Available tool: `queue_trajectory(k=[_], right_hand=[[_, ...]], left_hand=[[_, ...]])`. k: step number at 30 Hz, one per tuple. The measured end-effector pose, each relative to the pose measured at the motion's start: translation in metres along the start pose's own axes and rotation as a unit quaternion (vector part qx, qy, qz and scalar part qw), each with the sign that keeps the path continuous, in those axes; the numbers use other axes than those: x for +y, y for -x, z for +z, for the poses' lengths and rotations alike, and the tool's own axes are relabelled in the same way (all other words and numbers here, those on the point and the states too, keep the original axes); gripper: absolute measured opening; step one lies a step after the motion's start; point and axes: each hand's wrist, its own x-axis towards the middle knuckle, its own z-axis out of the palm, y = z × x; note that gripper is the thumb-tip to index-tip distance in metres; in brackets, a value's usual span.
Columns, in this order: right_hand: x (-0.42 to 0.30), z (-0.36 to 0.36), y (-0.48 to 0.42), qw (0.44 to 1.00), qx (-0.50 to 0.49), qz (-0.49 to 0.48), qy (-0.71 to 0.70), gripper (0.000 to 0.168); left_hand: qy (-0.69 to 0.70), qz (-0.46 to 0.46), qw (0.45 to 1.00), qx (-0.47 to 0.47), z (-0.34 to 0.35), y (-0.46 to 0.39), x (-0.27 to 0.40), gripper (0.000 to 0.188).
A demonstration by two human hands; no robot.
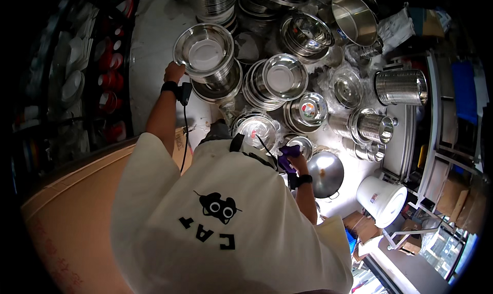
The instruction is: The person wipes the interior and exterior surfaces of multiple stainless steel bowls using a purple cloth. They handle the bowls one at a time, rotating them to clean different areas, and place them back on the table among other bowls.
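Note:
My left hand (175, 72) is at the rim of the top steel basin (204, 52) in a tall stack at the upper left; whether its fingers grip the rim is hard to tell. A black strap with a small black box and cable sits on that wrist. On the right, my right hand (297, 162) is closed around a purple handheld device (287, 158), near a small steel bowl (302, 146) and a dark metal wok (326, 174). Between the hands lie a plastic-wrapped steel basin stack (256, 131) and another stack of steel basins (285, 77).
Shelves with red and white dishes (109, 80) run along the left. A large cardboard box (88, 201) is at the lower left. To the right stand steel pots (400, 87), a white lidded bucket (381, 201) and a metal rack (431, 128).

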Motion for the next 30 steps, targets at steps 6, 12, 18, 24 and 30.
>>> queue_trajectory(k=[6, 12, 18, 24, 30], right_hand=[[-0.019, -0.007, 0.025, 0.999, -0.005, -0.015, -0.041, 0.059], [0.009, 0.002, 0.001, 0.997, -0.015, -0.005, -0.077, 0.059], [0.024, 0.018, -0.016, 0.99, 0.011, -0.073, -0.118, 0.031], [0.026, 0.015, -0.016, 0.987, 0.07, -0.103, -0.098, 0.033], [-0.071, -0.041, 0.04, 0.956, 0.054, -0.158, -0.241, 0.038]], left_hand=[[-0.031, 0.014, 0.991, 0.126, 0.0, 0.02, 0.008, 0.063], [-0.006, 0.092, 0.975, 0.203, -0.018, 0.052, 0.041, 0.059], [0.092, 0.158, 0.963, 0.197, -0.027, 0.051, 0.049, 0.041], [0.253, 0.179, 0.942, 0.125, -0.038, 0.069, 0.066, 0.032], [0.35, 0.241, 0.905, 0.024, -0.061, 0.138, 0.101, 0.039]])
